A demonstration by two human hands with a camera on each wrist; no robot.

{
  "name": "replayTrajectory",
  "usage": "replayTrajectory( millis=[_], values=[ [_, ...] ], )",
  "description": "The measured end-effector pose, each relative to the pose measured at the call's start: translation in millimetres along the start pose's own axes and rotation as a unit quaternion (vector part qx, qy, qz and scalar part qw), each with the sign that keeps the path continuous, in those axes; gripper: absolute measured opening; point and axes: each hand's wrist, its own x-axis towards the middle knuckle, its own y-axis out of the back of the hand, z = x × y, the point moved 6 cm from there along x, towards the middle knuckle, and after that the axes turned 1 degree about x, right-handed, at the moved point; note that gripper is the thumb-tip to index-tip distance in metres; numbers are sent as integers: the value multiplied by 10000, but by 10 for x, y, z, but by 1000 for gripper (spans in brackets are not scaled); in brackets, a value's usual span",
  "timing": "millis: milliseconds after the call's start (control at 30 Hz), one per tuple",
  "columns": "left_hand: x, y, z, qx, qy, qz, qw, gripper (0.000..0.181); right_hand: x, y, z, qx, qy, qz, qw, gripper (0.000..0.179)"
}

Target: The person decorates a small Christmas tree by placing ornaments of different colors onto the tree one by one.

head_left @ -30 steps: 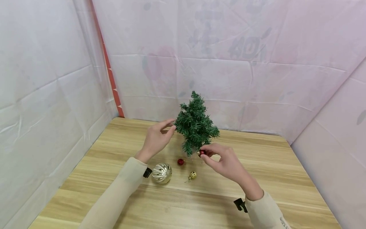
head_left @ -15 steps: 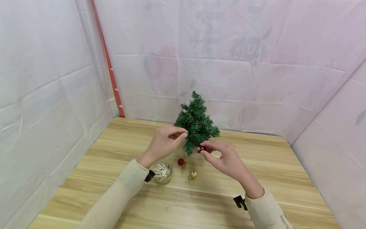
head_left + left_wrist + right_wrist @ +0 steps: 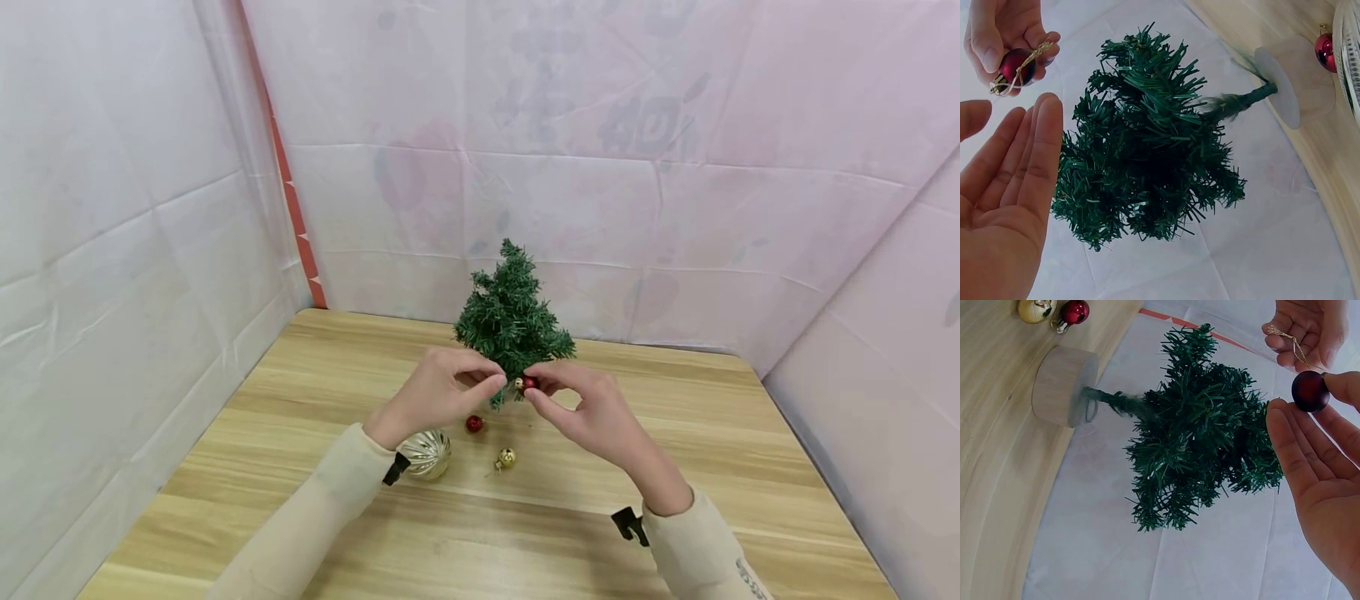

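Note:
My right hand (image 3: pixel 596 408) pinches a small dark red Christmas bauble (image 3: pixel 532 383) between thumb and fingers, in front of the lower branches of a small green artificial Christmas tree (image 3: pixel 513 312). The bauble's gold cap faces left; a gold hanging string (image 3: pixel 1300 351) shows in both wrist views. Close by on the left is my left hand (image 3: pixel 442 392), its fingers extended and thumb apart, near the string. In the left wrist view its palm (image 3: pixel 1004 244) holds nothing. The tree stands on a round pale wooden base (image 3: pixel 1054 387), hidden in the head view.
On the wood-grain table (image 3: pixel 480 542) lie another red bauble (image 3: pixel 475 423), a small gold bauble (image 3: pixel 507 457) with a string, and a large ribbed gold bauble (image 3: pixel 431 457), partly behind my left wrist. Pale cloth walls (image 3: pixel 562 200) enclose the back and sides.
My left hand has come away from the tree's left side, moving right and down toward the bauble. My right hand has risen slightly, with the red bauble still in its fingers.

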Motion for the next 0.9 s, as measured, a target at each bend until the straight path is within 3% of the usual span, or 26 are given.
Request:
replayTrajectory(
  millis=[367, 900],
  values=[
    [-9, -86, 19, 233, 90, -507, 9984, 13, 24, 32, -10, -70, -119, 55, 9999, 24],
    [10, -81, 10, 228, -3, -459, 9987, 11, 32, 30, 16, -97, -125, 117, 9998, 24]
  ],
)
